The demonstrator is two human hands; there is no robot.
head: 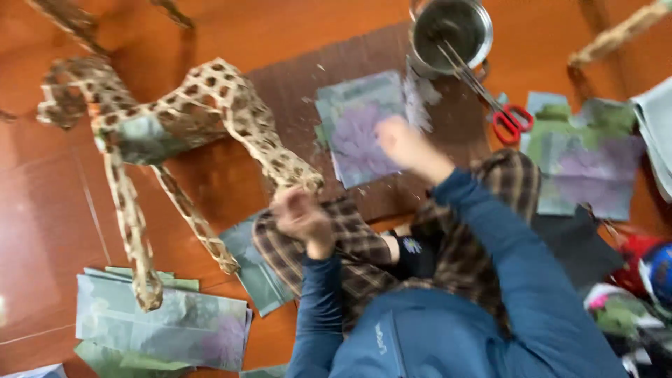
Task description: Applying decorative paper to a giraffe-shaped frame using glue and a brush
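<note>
Left hand (302, 218) pinches the frame's (189, 112) leg tip; right hand (400, 142), blurred, grip unclear, over paper (353, 122). A jerk could topple it.

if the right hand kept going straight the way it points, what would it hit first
Probably the purple-flowered paper sheet just ahead of the right hand; the metal pot lies further along. The blur leaves height unclear.

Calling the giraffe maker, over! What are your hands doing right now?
Left hand grips the woven animal frame by one leg end. Right hand raised over a flowered paper sheet, blurred, grip unclear. Red-handled scissors lie near the metal pot.
</note>
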